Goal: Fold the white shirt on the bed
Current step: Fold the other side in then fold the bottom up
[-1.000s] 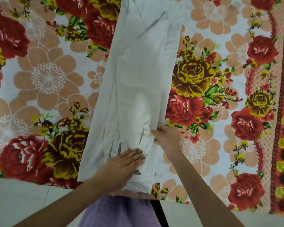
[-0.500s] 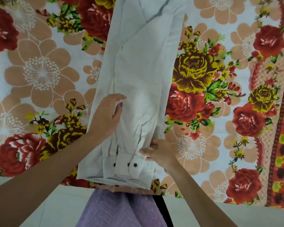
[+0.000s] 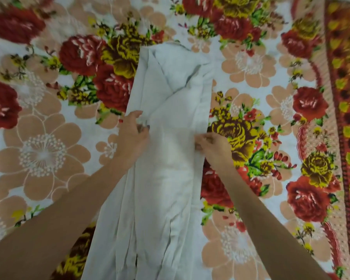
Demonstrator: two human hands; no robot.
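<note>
Floral bedspread (image 3: pixel 49 150) in red, peach and yellow fills the view; no readable labels or writing. White shirt (image 3: pixel 170 178), folded into a long narrow strip, lies down the centre w/ collar end farthest away. Left hand (image 3: pixel 133 134) pinches fabric at the strip's left edge; right hand (image 3: pixel 212 146) pinches its right edge. Both forearms cross the bedspread.

Floral bedspread (image 3: pixel 49 150), white shirt (image 3: pixel 170 178) lying lengthwise on it
</note>
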